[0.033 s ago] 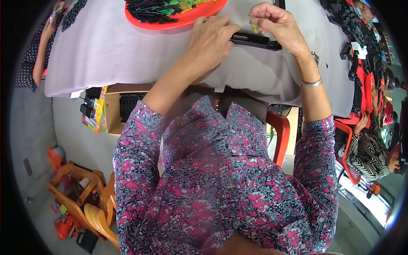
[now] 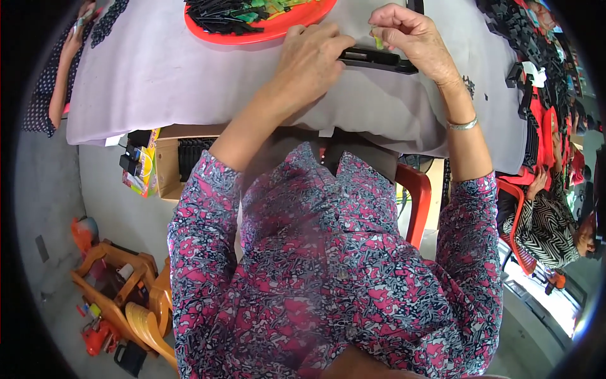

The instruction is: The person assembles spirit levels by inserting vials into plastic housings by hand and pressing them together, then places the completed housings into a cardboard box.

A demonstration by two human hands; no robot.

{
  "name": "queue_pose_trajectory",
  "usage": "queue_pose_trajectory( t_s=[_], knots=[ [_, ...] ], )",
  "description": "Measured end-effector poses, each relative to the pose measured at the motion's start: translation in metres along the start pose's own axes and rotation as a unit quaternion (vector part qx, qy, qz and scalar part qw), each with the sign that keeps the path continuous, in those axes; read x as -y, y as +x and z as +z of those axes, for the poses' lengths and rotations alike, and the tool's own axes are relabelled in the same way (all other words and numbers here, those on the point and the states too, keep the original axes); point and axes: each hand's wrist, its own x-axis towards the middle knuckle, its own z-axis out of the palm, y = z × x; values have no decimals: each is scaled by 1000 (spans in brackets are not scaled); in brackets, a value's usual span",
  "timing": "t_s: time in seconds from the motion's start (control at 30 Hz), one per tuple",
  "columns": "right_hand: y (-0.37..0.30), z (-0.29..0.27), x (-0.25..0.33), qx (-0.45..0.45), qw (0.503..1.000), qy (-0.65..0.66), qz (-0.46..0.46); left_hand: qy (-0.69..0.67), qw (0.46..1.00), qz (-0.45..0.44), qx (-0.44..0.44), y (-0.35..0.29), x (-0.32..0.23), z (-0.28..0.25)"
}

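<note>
My left hand (image 2: pixel 315 60) is closed round the left end of a long black plastic housing (image 2: pixel 382 61), which lies on the cloth-covered table. Its fingers hide that end. Just above the housing's right end, my right hand (image 2: pixel 413 41) pinches a small yellow-green plastic piece (image 2: pixel 378 39) between thumb and fingers. Beyond my left hand stands a red oval tray (image 2: pixel 252 38) holding black strips (image 2: pixel 221 19) and green and yellow pieces (image 2: pixel 268 9).
A pale grey cloth (image 2: pixel 170 82) covers the table. Black parts are heaped at the right (image 2: pixel 505 31), near a person in a zigzag top (image 2: pixel 546 230). Another person's arm (image 2: pixel 66 63) is at the far left. A cardboard box (image 2: pixel 167 167) sits under the table, and a red chair (image 2: pixel 416 202) is beside me.
</note>
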Motion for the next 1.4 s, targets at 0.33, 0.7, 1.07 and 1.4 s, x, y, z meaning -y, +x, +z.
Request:
queue_pose_trajectory(
  t_s=[0.33, 0.7, 1.07, 1.4],
  knots=[
    [-16, 25, -11, 24, 998, -60, -22, -176, 983, -1, 54, -22, 15, -23],
    [-15, 39, -13, 44, 983, -164, -65, -140, 990, 8, 6, -26, 12, -22],
    [-19, 50, -2, 44, 957, -250, -142, -154, 985, -37, 71, -19, 5, -40],
    [-23, 58, 2, 37, 916, -350, -191, -172, 982, -39, 61, -20, 5, -39]
  ],
)
